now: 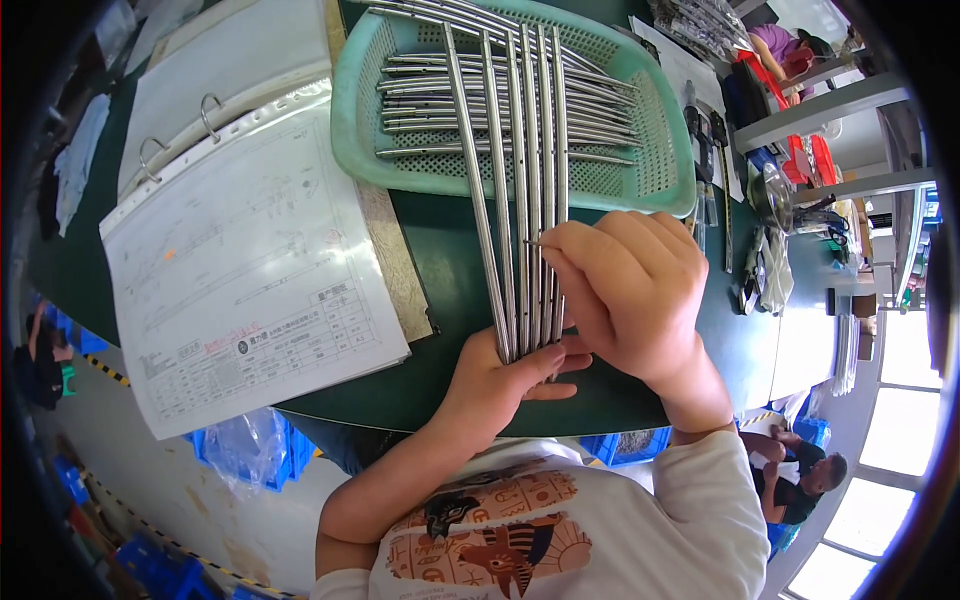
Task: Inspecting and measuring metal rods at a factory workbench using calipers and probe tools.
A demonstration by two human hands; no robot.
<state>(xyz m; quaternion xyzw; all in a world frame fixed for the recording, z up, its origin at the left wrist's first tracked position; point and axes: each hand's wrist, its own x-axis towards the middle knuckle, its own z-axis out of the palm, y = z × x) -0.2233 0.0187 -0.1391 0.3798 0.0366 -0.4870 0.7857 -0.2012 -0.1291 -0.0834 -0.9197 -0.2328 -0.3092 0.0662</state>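
A fanned bundle of slim metal tubes (507,190) stands up from my left hand (510,378), whose fingers and thumb wrap round the lower ends. Small dark holes show along the tubes' sides. My right hand (630,290) is closed in a pinch beside the bundle, on its right. From between its thumb and forefinger a short thin pin (534,243) sticks out to the left, its tip in front of the tubes; whether it enters a hole I cannot tell. The tubes' upper ends overlap a green plastic basket (352,130) in which many similar tubes (440,110) lie.
A ring binder with a printed drawing sheet (250,270) lies left on the dark green table (440,235). Calipers (722,150) and plastic bags (775,270) are at the right. Blue crates (295,450) stand below the table edge. Other people (800,475) sit at right and left.
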